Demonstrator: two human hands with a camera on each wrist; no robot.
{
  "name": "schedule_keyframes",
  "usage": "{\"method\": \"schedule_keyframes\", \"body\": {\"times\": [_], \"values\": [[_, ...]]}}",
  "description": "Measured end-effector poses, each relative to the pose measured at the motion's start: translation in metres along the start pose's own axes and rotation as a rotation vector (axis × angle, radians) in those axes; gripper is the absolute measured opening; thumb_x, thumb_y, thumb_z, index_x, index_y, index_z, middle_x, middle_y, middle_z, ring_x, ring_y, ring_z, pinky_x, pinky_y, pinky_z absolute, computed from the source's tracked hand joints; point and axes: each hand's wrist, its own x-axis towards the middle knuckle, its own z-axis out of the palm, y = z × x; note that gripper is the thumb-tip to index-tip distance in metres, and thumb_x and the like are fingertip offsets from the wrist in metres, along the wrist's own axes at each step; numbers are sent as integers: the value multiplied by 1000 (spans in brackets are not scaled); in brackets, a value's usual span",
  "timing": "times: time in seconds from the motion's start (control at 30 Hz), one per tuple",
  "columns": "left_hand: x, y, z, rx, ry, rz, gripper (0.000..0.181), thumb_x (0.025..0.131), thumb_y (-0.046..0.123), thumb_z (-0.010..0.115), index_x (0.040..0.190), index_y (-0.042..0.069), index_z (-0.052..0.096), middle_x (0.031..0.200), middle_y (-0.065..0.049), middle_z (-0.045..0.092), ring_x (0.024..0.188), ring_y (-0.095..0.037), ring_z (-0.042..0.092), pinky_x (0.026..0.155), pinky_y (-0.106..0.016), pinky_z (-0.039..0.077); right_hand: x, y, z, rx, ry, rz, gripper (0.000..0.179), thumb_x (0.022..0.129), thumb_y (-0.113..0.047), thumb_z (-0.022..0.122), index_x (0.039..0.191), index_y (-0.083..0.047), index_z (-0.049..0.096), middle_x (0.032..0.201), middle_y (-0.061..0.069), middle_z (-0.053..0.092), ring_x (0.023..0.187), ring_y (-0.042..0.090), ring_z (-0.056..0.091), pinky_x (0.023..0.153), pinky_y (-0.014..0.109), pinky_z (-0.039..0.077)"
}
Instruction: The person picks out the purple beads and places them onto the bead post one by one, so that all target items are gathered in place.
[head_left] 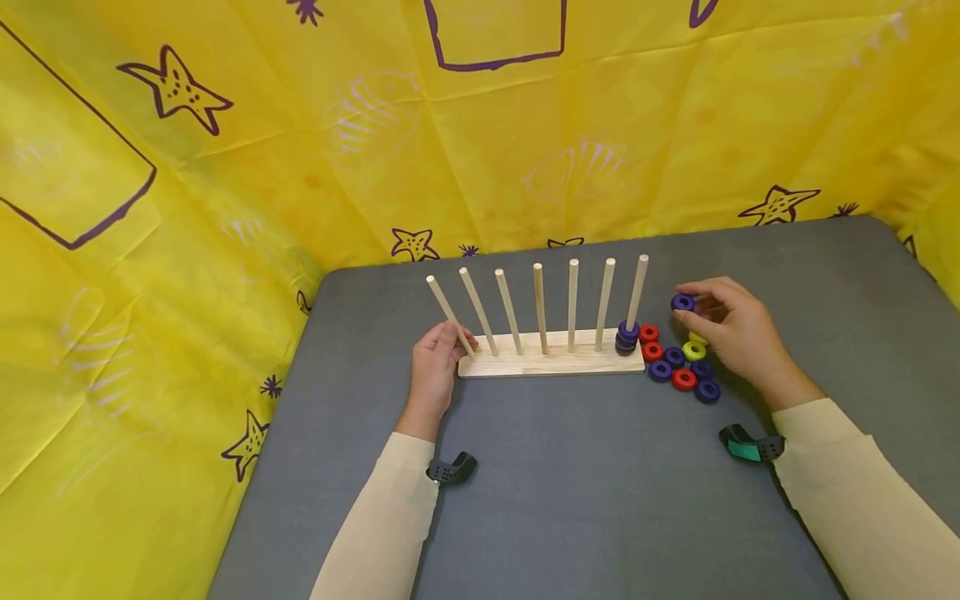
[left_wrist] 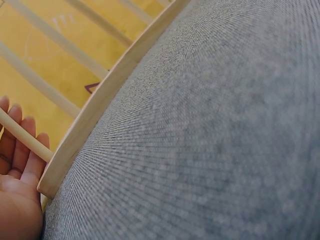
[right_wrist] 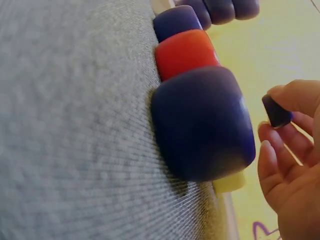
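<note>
My right hand [head_left: 738, 325] pinches a dark blue ring [head_left: 682, 302] between thumb and fingertips, raised above the loose rings at the rack's right end. In the right wrist view this ring [right_wrist: 276, 112] appears edge-on. A pale wooden peg rack [head_left: 551, 353] with a row of upright pegs stands on the table. Several dark blue rings [head_left: 627, 337] are stacked on its rightmost peg. At the rack's left end, my left hand [head_left: 435, 371] rests around the foot of the leftmost peg [head_left: 448, 315]. The left wrist view shows its fingers [left_wrist: 22, 150] loosely extended behind that peg.
Loose red, yellow and dark blue rings lie clustered beside the rack's right end, among them a red ring [head_left: 683, 380] and a yellow ring [head_left: 694, 351]. The grey table [head_left: 562, 500] meets a yellow patterned cloth [head_left: 480, 150] behind and at the left.
</note>
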Motion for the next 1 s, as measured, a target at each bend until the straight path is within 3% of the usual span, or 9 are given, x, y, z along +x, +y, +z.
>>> {"method": "schedule_keyframes", "body": {"times": [0.1, 0.33, 0.6, 1.0], "values": [[-1, 0, 0, 9, 7, -8, 58, 114, 30, 61, 104, -27, 57, 95, -15, 68, 91, -24, 69, 86, -31, 58, 0, -7, 1, -13, 19, -50, 34, 96, 3, 82, 129, 3, 73, 118, 17, 64, 94, 15, 57, 83, 7, 43], [-1, 1, 0, 25, 15, -20, 53, 115, 27, 59, 104, -25, 59, 96, -16, 68, 91, -24, 69, 86, -31, 58, -1, -22, 2, 12, 32, -128, 33, 92, 10, 84, 122, 4, 75, 118, 15, 65, 92, 2, 58, 85, 6, 45], [-1, -1, -1, 11, 11, -6, 73, 107, 46, 68, 103, -25, 57, 94, -13, 69, 89, -22, 69, 83, -30, 58, -1, -40, 0, 35, 62, -194, 35, 89, 14, 84, 121, 5, 75, 117, 13, 65, 94, 4, 59, 86, 6, 46], [0, 2, 0, 20, 11, -20, 57, 114, 30, 60, 104, -26, 58, 95, -15, 68, 91, -23, 69, 86, -31, 58, -3, -72, -12, 76, 123, -279, 42, 82, 23, 84, 120, 7, 74, 114, 11, 66, 96, 5, 61, 86, 10, 51]]}}
